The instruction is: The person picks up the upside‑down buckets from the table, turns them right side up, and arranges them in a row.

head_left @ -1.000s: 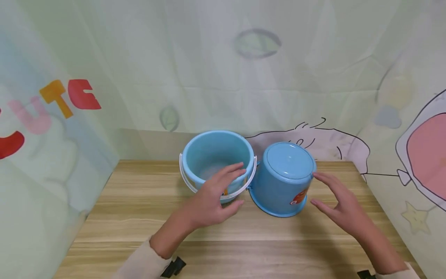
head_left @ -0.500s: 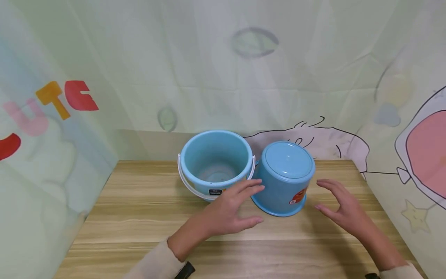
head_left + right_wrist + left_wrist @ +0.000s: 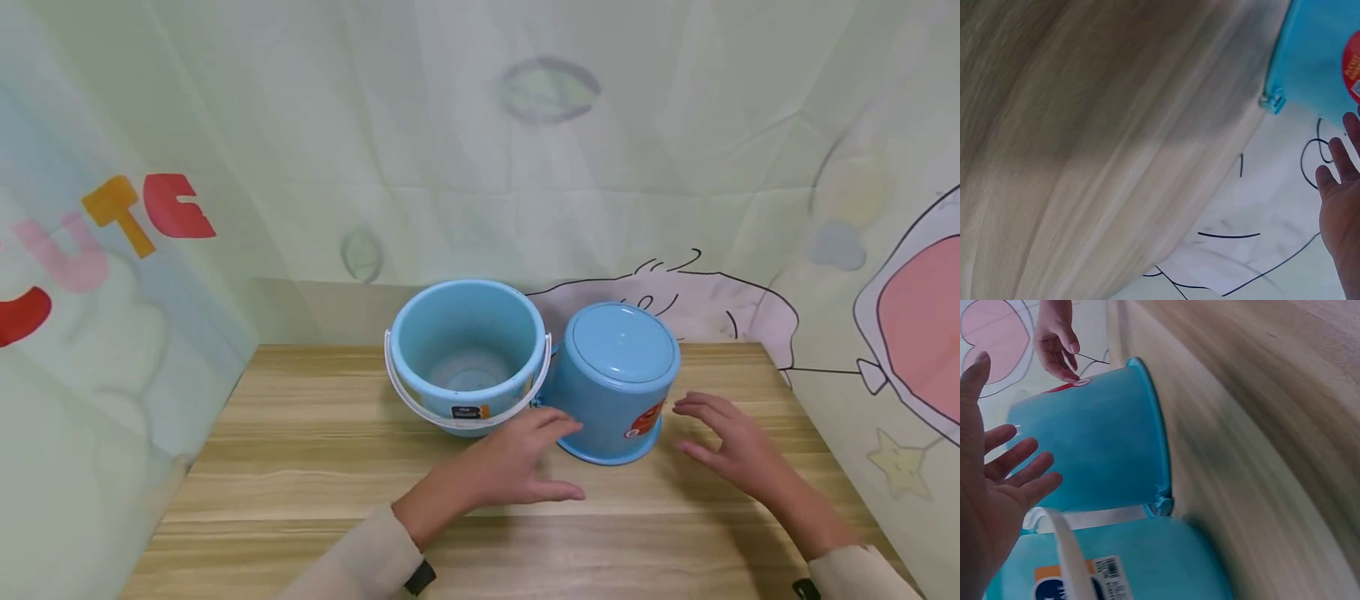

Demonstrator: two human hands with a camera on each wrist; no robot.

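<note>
Now clear of the upright blue bucket's (image 3: 468,333) open mouth, a person's left hand (image 3: 517,462) has shifted rightward over the past second and hangs low before the overturned blue bucket (image 3: 607,400), its fingers extended, thumb well apart, holding nothing. The right hand (image 3: 731,442) has dropped a little along the other side, fingers loosely bent and likewise free of any load; whether a fingertip brushes the wall beside the red sticker (image 3: 642,421) cannot be told. The shift leaves the overturned bucket framed by both palms and suggests that it, rather than its neighbor, is the object of attention. It stands base up, rim down, toward the back of the wood-grain tabletop (image 3: 300,467), just beside the upright bucket, whose white handle (image 3: 1069,550) hangs down across its front. A pale green fabric backdrop (image 3: 435,150) closes in the table on three sides, printed with colored letters, among them a yellow T (image 3: 120,212) and a red E (image 3: 176,206), at left, and a pink balloon (image 3: 922,317) and a faint star (image 3: 900,462) at right.
</note>
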